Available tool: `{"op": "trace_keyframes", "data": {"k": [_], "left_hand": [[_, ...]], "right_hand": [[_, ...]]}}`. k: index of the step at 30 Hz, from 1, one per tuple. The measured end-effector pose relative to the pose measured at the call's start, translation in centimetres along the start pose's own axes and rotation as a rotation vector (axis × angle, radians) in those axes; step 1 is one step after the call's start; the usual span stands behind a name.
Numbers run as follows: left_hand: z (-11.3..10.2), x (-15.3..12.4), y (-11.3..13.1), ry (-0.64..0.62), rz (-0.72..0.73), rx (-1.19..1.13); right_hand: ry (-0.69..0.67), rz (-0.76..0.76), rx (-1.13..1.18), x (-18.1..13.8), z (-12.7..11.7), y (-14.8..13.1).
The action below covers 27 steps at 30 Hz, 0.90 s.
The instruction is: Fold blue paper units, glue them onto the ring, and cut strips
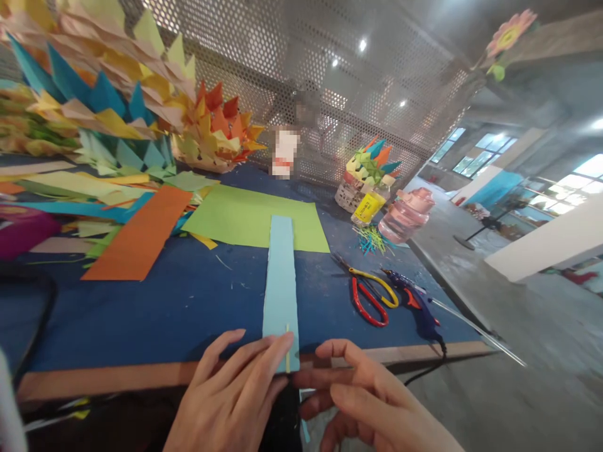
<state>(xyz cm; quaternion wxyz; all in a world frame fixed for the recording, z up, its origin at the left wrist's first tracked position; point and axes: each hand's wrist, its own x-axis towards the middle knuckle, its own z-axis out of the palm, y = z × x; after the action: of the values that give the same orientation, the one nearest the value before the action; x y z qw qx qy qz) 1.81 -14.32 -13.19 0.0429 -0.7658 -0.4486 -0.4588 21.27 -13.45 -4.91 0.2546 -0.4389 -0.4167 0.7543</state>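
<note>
A long light blue paper strip point(281, 276) lies on the blue table point(155, 307), running away from me over a green sheet point(245, 220). A thin yellow stick point(287, 348) rests on the strip's near end. My left hand point(230, 395) lies flat with fingers stretched out, its fingertips pressing the strip's near end beside the stick. My right hand point(372, 402) hovers at the table's front edge just right of the strip, fingers apart and loosely curved, holding nothing I can see.
Red and yellow scissors point(372, 295) and a blue glue gun point(417, 304) lie to the right. An orange sheet point(141, 232), paper scraps and spiky folded paper pieces point(94, 94) fill the left. A pink bottle point(405, 213) and a basket point(351, 194) stand at the back right.
</note>
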Motion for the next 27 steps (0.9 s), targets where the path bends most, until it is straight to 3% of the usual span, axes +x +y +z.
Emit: {"op": "trace_keyframes", "data": {"k": [14, 22, 27], "left_hand": [[-0.1, 0.2, -0.6, -0.01, 0.061, 0.049], [0.2, 0.5, -0.5, 0.072, 0.118, -0.068], [-0.3, 0.9, -0.4, 0.142, 0.076, -0.161]], "right_hand": [[0.009, -0.101, 0.032, 1.1, -0.1, 0.4], [-0.002, -0.128, 0.013, 0.9, -0.2, 0.3], [-0.081, 0.056, 0.03, 1.3, -0.7, 0.4]]}}
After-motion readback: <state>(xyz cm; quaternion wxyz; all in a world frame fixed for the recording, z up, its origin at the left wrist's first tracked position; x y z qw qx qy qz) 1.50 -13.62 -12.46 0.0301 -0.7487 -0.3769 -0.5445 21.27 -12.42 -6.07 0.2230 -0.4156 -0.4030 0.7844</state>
